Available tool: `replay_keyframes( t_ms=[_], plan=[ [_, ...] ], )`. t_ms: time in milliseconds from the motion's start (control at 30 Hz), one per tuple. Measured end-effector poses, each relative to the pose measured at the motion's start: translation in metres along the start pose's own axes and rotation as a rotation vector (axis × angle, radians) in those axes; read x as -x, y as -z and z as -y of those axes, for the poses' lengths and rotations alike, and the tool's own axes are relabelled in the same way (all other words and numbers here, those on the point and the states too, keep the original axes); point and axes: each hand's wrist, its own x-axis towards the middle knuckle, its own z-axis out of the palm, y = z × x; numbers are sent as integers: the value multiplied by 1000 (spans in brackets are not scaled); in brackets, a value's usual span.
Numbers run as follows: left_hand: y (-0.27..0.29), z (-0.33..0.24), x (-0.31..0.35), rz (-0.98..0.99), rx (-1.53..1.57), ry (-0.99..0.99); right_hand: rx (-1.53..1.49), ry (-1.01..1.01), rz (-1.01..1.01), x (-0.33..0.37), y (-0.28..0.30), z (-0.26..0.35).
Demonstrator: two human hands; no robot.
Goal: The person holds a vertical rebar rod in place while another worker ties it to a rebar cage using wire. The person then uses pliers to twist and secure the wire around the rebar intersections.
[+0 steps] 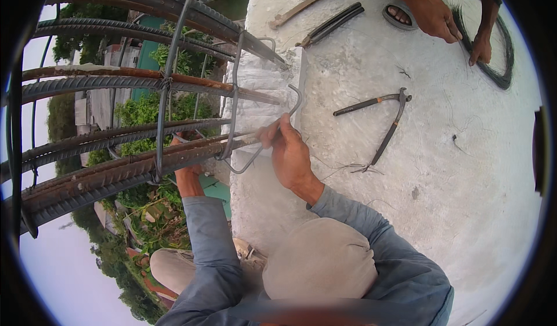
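Thick ribbed rebars (pixel 133 82) run from the left into the white concrete column end, with bent steel stirrups (pixel 165 94) around them. My right hand (pixel 292 160) is closed on a thin steel stirrup (pixel 299 97) at the concrete edge; its hooked end sticks up past my fingers. My left hand (pixel 188 178) reaches behind the nearest rebar. Its fingers look curled, with the tips partly showing above the bar, but what they grip is hidden. To the right of my right hand, pincers (pixel 400 102) with dark handles and orange bands lie spread on the concrete.
Another person's hands (pixel 432 18) handle a loop of thin black tie wire (pixel 505 65) at the upper right. Dark-handled tools (pixel 333 24) lie on the white concrete slab (pixel 452 210). Wire scraps (pixel 360 167) are scattered there. Beyond the left edge, plants (pixel 145 111) and roofs lie far below.
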Motion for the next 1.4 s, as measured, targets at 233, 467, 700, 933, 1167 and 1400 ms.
replay_keyframes(
  t_ms=[233,467,700,933,1167,1400],
  plan=[
    [-84,-59,-124,806,-128,-141,138,-191,63,3,2,19],
    [-138,-54,-142,878,-226,-47,678,-150,259,-14,25,65],
    [-151,-44,-138,833,-162,-25,942,145,-20,-118,56,149],
    [-162,-49,-131,761,-155,75,1311,132,213,-205,7,131],
    [-164,-52,-143,910,-332,35,1373,233,300,-200,-3,135],
    [-166,-58,-156,975,-538,-150,1444,212,287,-199,-9,134]
  ],
)
